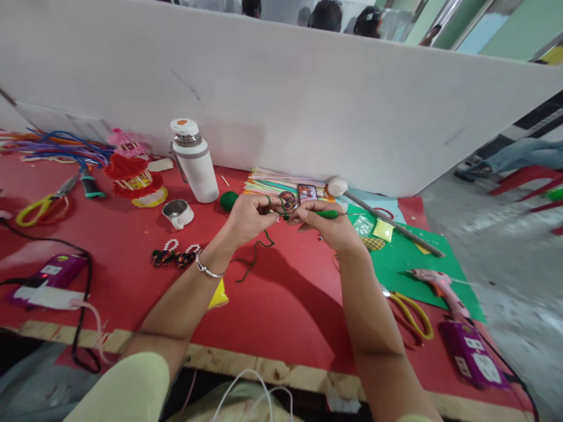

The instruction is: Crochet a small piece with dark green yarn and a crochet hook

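Note:
Over the middle of the red table, my left hand [253, 218] is closed on dark green yarn [255, 258], which loops round its fingers and trails down onto the tabletop. Close to its right, my right hand [328, 225] grips a crochet hook with a green handle [328, 214]. The fingertips of both hands nearly meet at a small bit of green work, too small to make out. Behind my left hand sits a dark green yarn ball [229, 200]. A multicoloured ball [288, 200] and a phone [307, 193] lie just beyond the hands.
A white flask [193, 164] and metal cup [177, 214] stand left on the red table [281, 299]. Scissors [46, 205] lie far left, others [411, 316] at right. A glue gun [442, 287] and stick [396, 225] lie right. A white partition [281, 94] stands behind.

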{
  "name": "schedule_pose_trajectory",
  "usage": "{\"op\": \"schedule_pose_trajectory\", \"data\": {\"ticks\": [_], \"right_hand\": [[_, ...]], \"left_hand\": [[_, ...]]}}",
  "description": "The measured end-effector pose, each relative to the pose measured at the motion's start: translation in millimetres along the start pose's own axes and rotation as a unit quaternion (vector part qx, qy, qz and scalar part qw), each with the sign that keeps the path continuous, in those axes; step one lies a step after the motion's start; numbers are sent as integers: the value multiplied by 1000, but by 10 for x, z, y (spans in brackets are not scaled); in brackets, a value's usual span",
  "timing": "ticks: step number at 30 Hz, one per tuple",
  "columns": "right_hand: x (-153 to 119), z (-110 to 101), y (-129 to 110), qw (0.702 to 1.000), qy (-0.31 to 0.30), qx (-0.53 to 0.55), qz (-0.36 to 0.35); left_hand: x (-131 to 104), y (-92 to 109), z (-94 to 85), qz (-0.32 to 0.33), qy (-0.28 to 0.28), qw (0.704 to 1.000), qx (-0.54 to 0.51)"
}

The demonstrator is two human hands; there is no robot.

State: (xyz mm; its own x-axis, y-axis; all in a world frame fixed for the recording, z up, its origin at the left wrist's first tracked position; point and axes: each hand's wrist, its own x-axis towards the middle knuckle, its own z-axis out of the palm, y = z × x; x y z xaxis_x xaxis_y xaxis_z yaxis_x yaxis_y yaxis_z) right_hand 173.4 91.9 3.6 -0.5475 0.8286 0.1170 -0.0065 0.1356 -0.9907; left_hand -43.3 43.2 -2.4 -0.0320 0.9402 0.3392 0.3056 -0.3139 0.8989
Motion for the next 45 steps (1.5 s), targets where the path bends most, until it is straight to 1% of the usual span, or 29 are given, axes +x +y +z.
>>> {"op": "schedule_pose_trajectory", "data": {"ticks": [5, 8, 13, 18, 21, 25, 30, 33, 39, 42, 45], "right_hand": [[8, 6, 16, 1000, 20, 11, -2], [2, 19, 5, 999, 29, 22, 2], [3, 20, -8, 999, 34, 9, 4], [10, 1, 21, 1000, 28, 13, -4], [10, -6, 46, 999, 18, 40, 10], [32, -7, 99, 994, -20, 105, 32], [96, -41, 194, 986, -10, 162, 39], [119, -65, 233, 982, -14, 182, 43], [110, -68, 210, 985, -11, 164, 47], [102, -66, 193, 988, -1, 150, 42], [98, -71, 200, 990, -4, 140, 33]], "left_hand": [[2, 3, 5, 6, -2, 1000, 4], [3, -40, 8, 12, -4, 1000, 24], [5, -115, 16, 32, -21, 999, 36], [5, -37, 19, 16, -7, 1000, 19], [4, 15, 18, 17, 10, 1000, 19], [4, 17, 27, 4, 28, 1000, 0], [7, -20, 35, 2, 28, 1000, -7], [3, -18, 29, -3, 19, 1000, -9], [0, -17, 30, -4, 24, 1000, -3], [0, -24, 39, -3, 28, 1000, -2], [-1, -19, 43, -1, 30, 1000, 2]]}}
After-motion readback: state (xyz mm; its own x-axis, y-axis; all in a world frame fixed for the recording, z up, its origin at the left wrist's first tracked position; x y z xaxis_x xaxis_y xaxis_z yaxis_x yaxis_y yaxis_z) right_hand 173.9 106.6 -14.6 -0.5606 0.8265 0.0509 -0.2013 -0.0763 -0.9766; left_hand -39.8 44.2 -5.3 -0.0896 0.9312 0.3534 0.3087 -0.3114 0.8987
